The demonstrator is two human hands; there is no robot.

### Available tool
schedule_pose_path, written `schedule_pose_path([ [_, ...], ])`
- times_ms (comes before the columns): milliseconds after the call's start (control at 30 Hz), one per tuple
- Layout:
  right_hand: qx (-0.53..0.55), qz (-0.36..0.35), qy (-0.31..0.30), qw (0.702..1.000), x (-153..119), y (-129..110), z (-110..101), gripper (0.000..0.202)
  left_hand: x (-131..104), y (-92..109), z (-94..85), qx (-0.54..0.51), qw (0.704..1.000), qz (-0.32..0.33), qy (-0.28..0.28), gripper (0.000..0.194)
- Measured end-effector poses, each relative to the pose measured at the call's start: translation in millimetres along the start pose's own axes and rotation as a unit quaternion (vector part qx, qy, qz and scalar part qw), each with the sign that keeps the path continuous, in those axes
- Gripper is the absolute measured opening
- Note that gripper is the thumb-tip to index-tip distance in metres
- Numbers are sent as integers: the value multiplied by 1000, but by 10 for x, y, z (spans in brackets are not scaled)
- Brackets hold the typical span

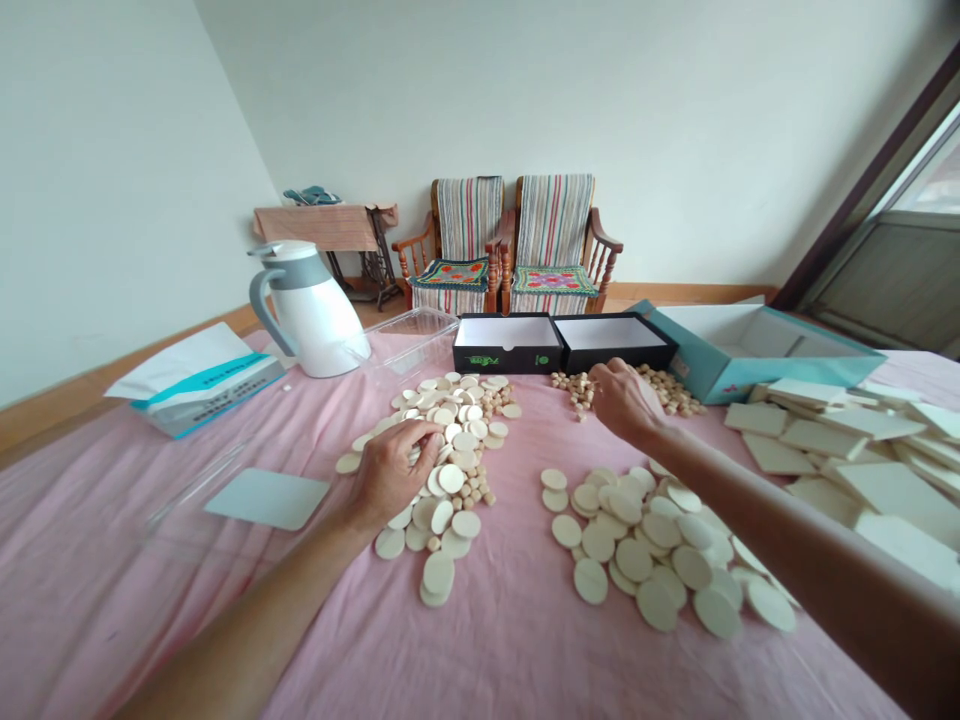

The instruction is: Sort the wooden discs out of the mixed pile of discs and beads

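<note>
My left hand (397, 462) rests at the left edge of a pile of small pale discs (451, 479), its fingers curled together over them; what they hold, if anything, is hidden. Farther right, my right hand (624, 400) reaches down among small wooden beads (671, 390) in front of the black boxes. Its fingers are bent and closed, and their tips are too small to make out. More beads (476, 487) lie beside the small discs. Larger round discs (634, 560) are heaped below my right forearm.
Two open black boxes (506, 360) stand behind the beads, with a light blue box (750, 375) to their right. Square pale tiles (847, 430) are piled at right. A white jug (315, 315), a clear tray (409, 343), a tissue pack (202, 385) and a white card (266, 498) are left.
</note>
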State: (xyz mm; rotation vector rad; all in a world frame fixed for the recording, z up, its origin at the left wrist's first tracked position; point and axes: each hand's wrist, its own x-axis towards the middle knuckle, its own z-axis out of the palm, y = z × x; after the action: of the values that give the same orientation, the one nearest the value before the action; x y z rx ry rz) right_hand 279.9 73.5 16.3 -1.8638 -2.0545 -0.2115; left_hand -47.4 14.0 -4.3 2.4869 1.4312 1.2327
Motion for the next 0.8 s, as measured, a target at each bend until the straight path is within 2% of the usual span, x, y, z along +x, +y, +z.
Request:
schedule_pose_path([
  [100, 56, -52, 3, 997, -56, -170, -50, 19, 3, 6, -1, 1, 1000, 2, 1, 14],
  [167, 135, -121, -49, 982, -181, -436, -57, 18, 8, 19, -7, 4, 1000, 3, 3, 14],
  [267, 229, -202, -131, 943, -443, -864, -44, 16, 14, 39, -19, 13, 1000, 3, 2, 14],
  [367, 238, -211, -166, 933, -688, -1157, -26, 12, 12, 45, -26, 18, 1000, 6, 3, 13],
  [467, 208, -201, -166, 943, -834, -1291, 4, 13, 5, 36, -25, 15, 1000, 7, 5, 13],
  [567, 193, -187, -159, 950, -855, -1298, 48, 17, 4, 33, -25, 16, 1000, 8, 4, 14],
  [633, 199, -171, -151, 953, -790, -1214, 72, 18, 10, 40, -28, 17, 1000, 10, 6, 15],
  [700, 197, -151, -136, 959, -663, -1037, 82, 18, 17, 53, -33, 14, 1000, 12, 6, 15],
  [800, 146, -105, -109, 978, -397, -618, 66, 19, 24, 63, -37, 10, 1000, 12, 4, 15],
])
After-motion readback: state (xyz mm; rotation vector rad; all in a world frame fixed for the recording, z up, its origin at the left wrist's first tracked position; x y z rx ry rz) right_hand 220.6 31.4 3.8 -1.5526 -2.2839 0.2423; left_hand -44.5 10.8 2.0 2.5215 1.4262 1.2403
